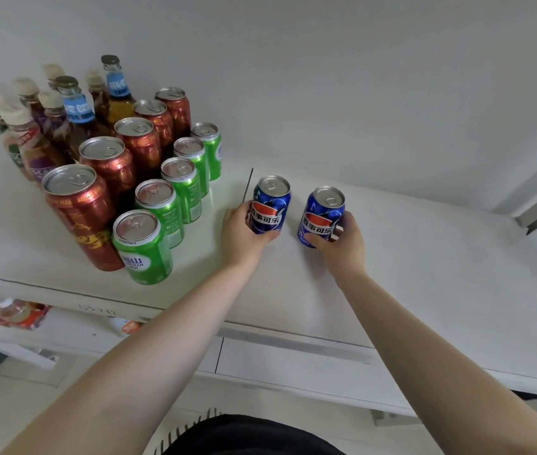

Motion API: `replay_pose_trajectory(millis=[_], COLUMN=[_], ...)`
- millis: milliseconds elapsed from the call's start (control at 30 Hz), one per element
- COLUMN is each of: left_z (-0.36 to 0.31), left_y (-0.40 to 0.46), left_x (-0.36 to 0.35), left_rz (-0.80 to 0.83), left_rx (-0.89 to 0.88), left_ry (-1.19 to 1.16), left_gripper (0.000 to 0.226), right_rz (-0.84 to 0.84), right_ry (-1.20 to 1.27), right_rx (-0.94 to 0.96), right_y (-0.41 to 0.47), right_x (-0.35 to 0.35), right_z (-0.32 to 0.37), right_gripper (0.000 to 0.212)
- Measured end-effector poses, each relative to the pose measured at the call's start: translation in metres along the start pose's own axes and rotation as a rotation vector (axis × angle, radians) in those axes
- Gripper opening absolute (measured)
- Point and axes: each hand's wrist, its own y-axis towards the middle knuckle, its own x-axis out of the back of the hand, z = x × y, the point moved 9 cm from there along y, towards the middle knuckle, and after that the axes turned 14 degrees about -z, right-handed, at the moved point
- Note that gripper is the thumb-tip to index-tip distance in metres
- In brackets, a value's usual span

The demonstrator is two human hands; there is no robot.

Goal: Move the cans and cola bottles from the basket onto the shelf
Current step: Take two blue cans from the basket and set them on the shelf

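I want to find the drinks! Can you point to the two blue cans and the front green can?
Left blue can [268, 208], head view, on its label.
Right blue can [321, 216], head view, on its label.
Front green can [142, 247], head view, on its side.

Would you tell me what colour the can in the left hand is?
Blue can, with a red, white and blue logo; seen in the head view.

Two bare forearms, no sleeves, no rings or watch, dark garment [254, 435] at btm
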Motion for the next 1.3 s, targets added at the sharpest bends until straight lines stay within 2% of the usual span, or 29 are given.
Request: replay_pose_trajectory(millis=[267,533,933,1200,1300], left_z=[-0.016,-0.011,-0.013,-0.029,-0.036], left_y=[0.063,0.092,0.093,0.07,0.048], left_x=[-0.037,-0.062,-0.066,-0.056,-0.038], left_rz=[-0.036,-0.053,-0.009,0.022,0.006], left_rx=[-0.092,-0.051,-0.091,-0.106,-0.087], left_ry=[0.144,0.119,0.145,0.277,0.291], left_gripper=[0.058,0.066,0.067,0.078,0.084], right_rz=[0.004,0.082,0.091,0.077,0.047], right_ry=[0.006,-0.021,-0.057,-0.123,-0.182], right_rx=[0.025,0.048,0.037,-0.066,-0.082], right_y=[0.065,0.095,0.099,0.083,0.067], right_x=[-0.038,-0.054,-0.055,-0.04,-0.02], right_z=[0.007,0.009,0.007,0.001,0.0], right_gripper=[0.057,0.062,0.063,0.084,0.078])
